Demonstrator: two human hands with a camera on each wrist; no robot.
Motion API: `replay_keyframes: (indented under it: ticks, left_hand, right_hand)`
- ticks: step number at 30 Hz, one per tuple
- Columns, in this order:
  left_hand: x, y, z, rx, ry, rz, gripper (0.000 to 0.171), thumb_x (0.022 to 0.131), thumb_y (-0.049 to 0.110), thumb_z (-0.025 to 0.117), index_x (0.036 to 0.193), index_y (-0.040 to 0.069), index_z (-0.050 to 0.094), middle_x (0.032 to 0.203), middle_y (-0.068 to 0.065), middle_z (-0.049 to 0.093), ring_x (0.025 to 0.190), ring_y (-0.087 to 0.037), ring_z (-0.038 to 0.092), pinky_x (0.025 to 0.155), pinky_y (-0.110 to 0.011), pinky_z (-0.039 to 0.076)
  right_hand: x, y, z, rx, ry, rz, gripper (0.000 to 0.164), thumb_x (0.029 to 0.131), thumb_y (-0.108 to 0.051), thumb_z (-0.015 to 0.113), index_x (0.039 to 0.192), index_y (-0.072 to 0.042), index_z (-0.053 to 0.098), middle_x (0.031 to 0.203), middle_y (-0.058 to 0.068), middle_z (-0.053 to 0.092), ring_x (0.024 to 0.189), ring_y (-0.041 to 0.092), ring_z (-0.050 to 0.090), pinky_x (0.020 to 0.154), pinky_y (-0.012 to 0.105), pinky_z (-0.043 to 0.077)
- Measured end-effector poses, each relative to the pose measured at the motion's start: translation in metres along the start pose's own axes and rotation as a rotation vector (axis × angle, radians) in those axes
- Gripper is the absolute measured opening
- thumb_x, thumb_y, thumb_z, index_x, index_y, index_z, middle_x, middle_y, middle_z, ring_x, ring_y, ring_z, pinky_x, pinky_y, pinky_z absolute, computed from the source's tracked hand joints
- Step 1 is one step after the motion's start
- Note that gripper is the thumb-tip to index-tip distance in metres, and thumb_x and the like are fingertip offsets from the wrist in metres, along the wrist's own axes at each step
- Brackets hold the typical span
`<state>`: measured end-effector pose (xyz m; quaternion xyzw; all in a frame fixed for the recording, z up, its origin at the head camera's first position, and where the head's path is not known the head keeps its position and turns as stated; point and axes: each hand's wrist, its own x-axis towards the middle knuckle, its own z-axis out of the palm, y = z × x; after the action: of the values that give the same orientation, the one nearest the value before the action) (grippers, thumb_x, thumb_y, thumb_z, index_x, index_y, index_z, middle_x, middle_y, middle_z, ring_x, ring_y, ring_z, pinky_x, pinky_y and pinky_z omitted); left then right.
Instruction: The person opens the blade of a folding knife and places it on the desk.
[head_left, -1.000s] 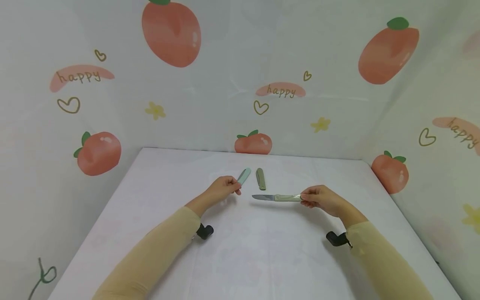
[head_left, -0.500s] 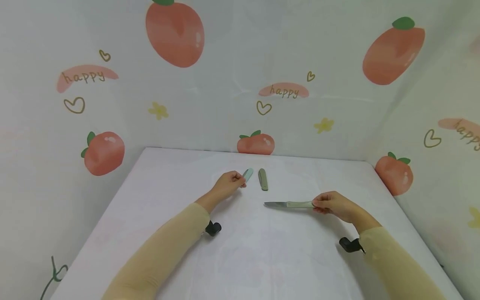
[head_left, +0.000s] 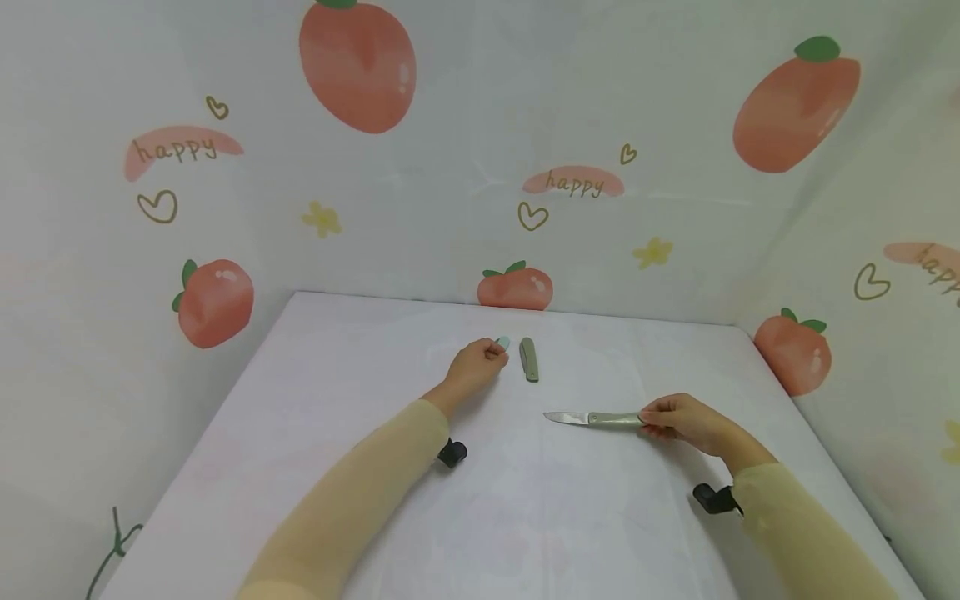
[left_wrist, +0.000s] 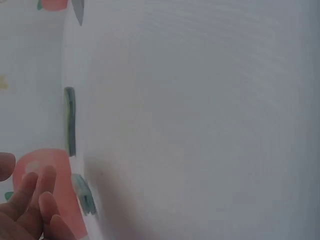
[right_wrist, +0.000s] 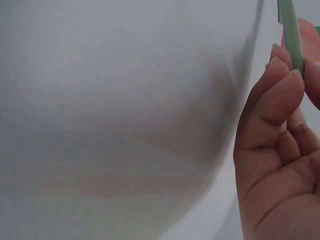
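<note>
My right hand (head_left: 678,417) pinches the end of the light green handle of a folding knife (head_left: 615,421), its blade out and pointing left. In the right wrist view, thumb and fingertips press on either side of that green handle (right_wrist: 292,35). My left hand (head_left: 477,367) hovers over a light blue folded knife (head_left: 503,342), hiding most of it in the head view. From the left wrist, the light blue knife (left_wrist: 83,194) lies on the table, apart from the fingers (left_wrist: 46,180), with the thumb spread away. An olive green folded knife (head_left: 529,360) lies just right of it.
A white cloth covers the table (head_left: 480,517). Behind it and at both sides hangs a white curtain (head_left: 420,242) printed with fruit and hearts. Black wrist cameras (head_left: 453,453) sit below both wrists.
My left hand has moved forward and right, covering more of the light blue knife. My right hand has carried the unfolded knife right and nearer to me. The olive green knife stays put.
</note>
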<state>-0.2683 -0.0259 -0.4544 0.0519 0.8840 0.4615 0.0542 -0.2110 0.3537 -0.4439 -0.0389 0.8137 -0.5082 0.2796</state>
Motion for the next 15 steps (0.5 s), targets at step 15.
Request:
replay_keyframes:
  ticks: [15]
  left_hand:
    - [0.012,0.011,0.031,0.236,0.017,-0.001,0.03,0.096,0.032,0.061,0.119,0.014,0.067,0.108,0.001,0.071,0.106,-0.024,0.062,0.092,-0.039,0.046]
  right_hand:
    - [0.002,-0.008,0.011,-0.13,0.125,0.122,0.016,0.095,-0.01,0.069,0.095,0.005,0.062,0.077,0.004,0.069,0.069,0.012,0.061,0.061,0.024,0.051]
